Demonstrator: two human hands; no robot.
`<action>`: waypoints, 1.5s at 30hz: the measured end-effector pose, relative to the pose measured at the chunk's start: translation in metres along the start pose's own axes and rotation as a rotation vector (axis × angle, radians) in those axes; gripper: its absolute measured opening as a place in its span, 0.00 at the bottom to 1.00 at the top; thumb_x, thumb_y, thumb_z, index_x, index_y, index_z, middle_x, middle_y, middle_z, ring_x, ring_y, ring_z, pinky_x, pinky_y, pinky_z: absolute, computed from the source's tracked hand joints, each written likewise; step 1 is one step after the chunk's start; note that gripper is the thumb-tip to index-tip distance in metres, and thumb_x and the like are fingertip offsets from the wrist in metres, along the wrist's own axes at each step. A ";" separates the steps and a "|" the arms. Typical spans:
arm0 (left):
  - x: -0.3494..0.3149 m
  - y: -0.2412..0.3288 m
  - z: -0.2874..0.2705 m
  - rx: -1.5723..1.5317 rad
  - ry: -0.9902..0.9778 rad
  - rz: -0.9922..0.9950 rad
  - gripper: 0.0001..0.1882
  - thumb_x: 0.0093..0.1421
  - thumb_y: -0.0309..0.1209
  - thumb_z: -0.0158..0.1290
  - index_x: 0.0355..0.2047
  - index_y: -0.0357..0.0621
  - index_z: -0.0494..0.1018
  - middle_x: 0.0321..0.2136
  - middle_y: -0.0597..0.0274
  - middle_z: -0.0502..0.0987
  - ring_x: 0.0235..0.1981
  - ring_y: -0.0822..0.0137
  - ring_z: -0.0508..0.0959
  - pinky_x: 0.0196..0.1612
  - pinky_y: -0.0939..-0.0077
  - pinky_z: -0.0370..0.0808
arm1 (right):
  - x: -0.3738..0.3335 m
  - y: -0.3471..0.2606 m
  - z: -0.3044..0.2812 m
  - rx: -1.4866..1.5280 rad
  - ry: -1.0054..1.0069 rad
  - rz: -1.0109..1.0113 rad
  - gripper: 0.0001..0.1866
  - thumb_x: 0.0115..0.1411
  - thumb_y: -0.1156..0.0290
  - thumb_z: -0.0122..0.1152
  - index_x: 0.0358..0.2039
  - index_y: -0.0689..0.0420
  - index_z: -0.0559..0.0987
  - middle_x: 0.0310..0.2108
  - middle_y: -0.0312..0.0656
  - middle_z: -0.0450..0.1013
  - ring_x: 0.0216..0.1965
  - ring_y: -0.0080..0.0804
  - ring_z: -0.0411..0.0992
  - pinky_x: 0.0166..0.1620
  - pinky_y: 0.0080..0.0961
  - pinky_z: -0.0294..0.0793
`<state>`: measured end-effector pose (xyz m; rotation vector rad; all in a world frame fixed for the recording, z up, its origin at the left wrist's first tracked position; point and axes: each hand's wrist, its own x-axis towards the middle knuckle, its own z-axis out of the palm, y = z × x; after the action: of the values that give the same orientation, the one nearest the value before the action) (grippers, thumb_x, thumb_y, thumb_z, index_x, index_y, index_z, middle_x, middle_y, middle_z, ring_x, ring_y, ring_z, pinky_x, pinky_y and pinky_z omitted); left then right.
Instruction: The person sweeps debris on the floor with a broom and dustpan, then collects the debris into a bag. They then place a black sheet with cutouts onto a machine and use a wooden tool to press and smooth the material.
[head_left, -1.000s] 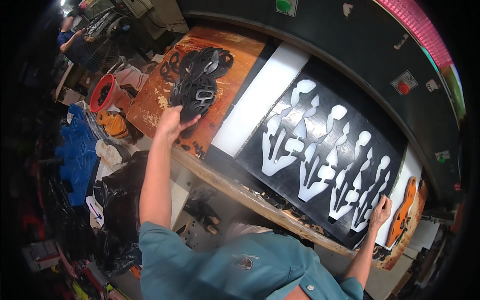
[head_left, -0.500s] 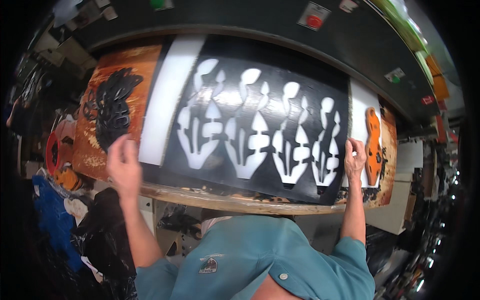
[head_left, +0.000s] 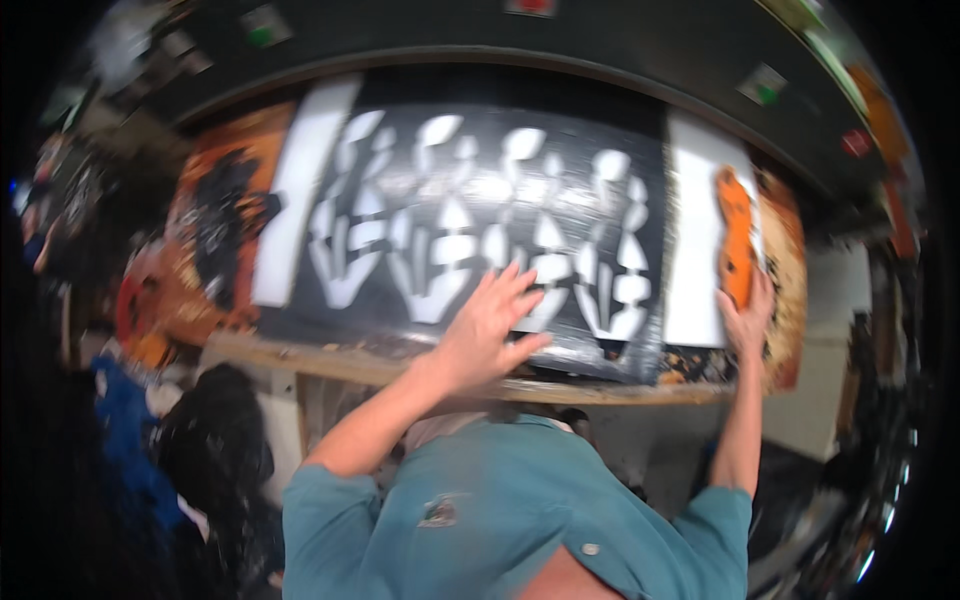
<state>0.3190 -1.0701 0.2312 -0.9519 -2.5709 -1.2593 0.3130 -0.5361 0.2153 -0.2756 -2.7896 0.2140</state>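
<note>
A black sheet (head_left: 385,300) with several rows of shaped cut-outs lies across a white board (head_left: 690,250), whose white shows through the holes. My left hand (head_left: 490,325) is open over the sheet's near part, right of the middle, fingers spread; whether it touches the sheet I cannot tell. At the right, my right hand (head_left: 748,312) has its thumb and fingers around the near end of a long orange cutting die (head_left: 737,235) with dark holes. The die lies on the white board's right end. Motion blurs the picture.
At the left, a heap of black cut pieces (head_left: 222,225) lies on a worn brown board (head_left: 262,160). A dark machine beam (head_left: 420,35) with coloured buttons spans the far side. Below the wooden table edge (head_left: 340,365) are a black bag (head_left: 215,430) and blue cloth (head_left: 130,440).
My left hand has moved right, from beside the black pieces to over the sheet. My right hand has gone from the sheet's right edge to the orange cutting die. The view has shifted.
</note>
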 end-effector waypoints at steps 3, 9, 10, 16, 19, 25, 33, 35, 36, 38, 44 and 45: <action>0.002 -0.052 -0.057 0.226 0.303 -0.130 0.21 0.61 0.30 0.66 0.53 0.38 0.78 0.57 0.41 0.78 0.65 0.39 0.74 0.67 0.51 0.71 | -0.002 0.007 0.010 -0.001 0.079 -0.019 0.48 0.57 0.51 0.77 0.72 0.59 0.67 0.72 0.61 0.57 0.71 0.60 0.56 0.72 0.50 0.58; -0.004 -0.197 -0.213 0.843 0.234 -0.608 0.31 0.72 0.46 0.52 0.67 0.39 0.68 0.71 0.44 0.65 0.74 0.35 0.57 0.77 0.44 0.51 | -0.002 0.026 0.021 0.031 0.077 -0.019 0.48 0.59 0.51 0.75 0.75 0.53 0.64 0.74 0.58 0.54 0.74 0.60 0.54 0.73 0.53 0.57; -0.012 -0.209 -0.229 0.896 0.246 -0.575 0.32 0.72 0.48 0.52 0.68 0.40 0.68 0.70 0.44 0.66 0.75 0.36 0.57 0.77 0.44 0.51 | -0.002 0.027 0.021 0.029 0.080 -0.014 0.48 0.59 0.52 0.74 0.75 0.53 0.64 0.74 0.57 0.54 0.74 0.60 0.54 0.73 0.52 0.57; -0.048 -0.233 -0.301 1.061 -0.082 -0.565 0.22 0.71 0.49 0.52 0.43 0.40 0.82 0.42 0.48 0.84 0.52 0.50 0.80 0.68 0.42 0.64 | -0.002 0.024 0.015 0.030 0.038 0.017 0.47 0.59 0.54 0.75 0.74 0.55 0.65 0.74 0.57 0.55 0.74 0.57 0.55 0.74 0.50 0.55; -0.098 -0.216 -0.334 1.080 0.001 -0.415 0.15 0.68 0.40 0.57 0.33 0.40 0.82 0.32 0.49 0.83 0.38 0.46 0.81 0.53 0.49 0.74 | -0.004 0.021 0.013 0.033 0.057 0.009 0.48 0.58 0.53 0.75 0.75 0.55 0.64 0.75 0.59 0.54 0.74 0.57 0.54 0.75 0.48 0.53; -0.173 -0.165 -0.366 1.089 0.157 -0.662 0.13 0.67 0.27 0.52 0.48 0.35 0.80 0.43 0.43 0.83 0.46 0.45 0.82 0.51 0.53 0.77 | 0.007 0.010 0.002 0.044 -0.089 0.056 0.59 0.54 0.48 0.78 0.77 0.61 0.55 0.76 0.62 0.50 0.77 0.60 0.49 0.77 0.48 0.50; -0.038 -0.013 -0.081 0.278 -0.279 -0.128 0.54 0.46 0.42 0.77 0.72 0.48 0.64 0.75 0.42 0.56 0.77 0.34 0.52 0.76 0.35 0.49 | 0.030 -0.021 -0.017 -0.069 -0.273 0.106 0.63 0.46 0.42 0.77 0.77 0.52 0.58 0.75 0.62 0.50 0.74 0.61 0.51 0.74 0.53 0.57; -0.013 0.015 -0.027 0.140 -0.367 -0.053 0.54 0.47 0.44 0.76 0.73 0.53 0.64 0.76 0.43 0.55 0.77 0.33 0.51 0.76 0.30 0.45 | 0.034 -0.020 -0.020 -0.028 -0.315 0.161 0.64 0.41 0.43 0.78 0.77 0.53 0.60 0.75 0.59 0.50 0.73 0.59 0.53 0.72 0.54 0.59; -0.007 0.022 -0.013 0.218 -0.367 -0.040 0.52 0.46 0.42 0.76 0.72 0.54 0.65 0.76 0.43 0.55 0.77 0.34 0.52 0.76 0.29 0.44 | 0.036 -0.019 -0.024 0.042 -0.316 0.162 0.64 0.40 0.43 0.78 0.76 0.54 0.62 0.75 0.58 0.50 0.73 0.58 0.53 0.72 0.55 0.60; -0.003 0.027 0.000 0.297 -0.384 -0.069 0.48 0.46 0.35 0.75 0.69 0.55 0.69 0.76 0.48 0.56 0.77 0.39 0.53 0.75 0.27 0.45 | 0.037 -0.018 -0.035 0.161 -0.303 0.177 0.63 0.39 0.42 0.78 0.74 0.57 0.65 0.73 0.57 0.55 0.71 0.55 0.57 0.70 0.53 0.63; -0.009 0.023 0.004 0.288 -0.287 -0.101 0.42 0.40 0.15 0.60 0.60 0.51 0.77 0.71 0.51 0.66 0.75 0.41 0.59 0.76 0.31 0.48 | 0.027 -0.028 -0.091 1.142 -0.232 0.283 0.50 0.51 0.61 0.78 0.71 0.67 0.67 0.64 0.46 0.72 0.61 0.31 0.73 0.66 0.29 0.70; -0.008 0.025 0.006 0.283 -0.250 -0.107 0.41 0.40 0.15 0.60 0.60 0.51 0.78 0.71 0.51 0.66 0.75 0.41 0.60 0.76 0.32 0.48 | 0.026 -0.027 -0.103 1.249 -0.192 0.300 0.50 0.53 0.62 0.75 0.72 0.69 0.64 0.62 0.51 0.73 0.60 0.35 0.75 0.64 0.31 0.74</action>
<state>0.3411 -1.0583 0.2409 -0.9777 -2.9236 -0.8071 0.3193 -0.5445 0.3242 -0.3317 -2.1925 1.9654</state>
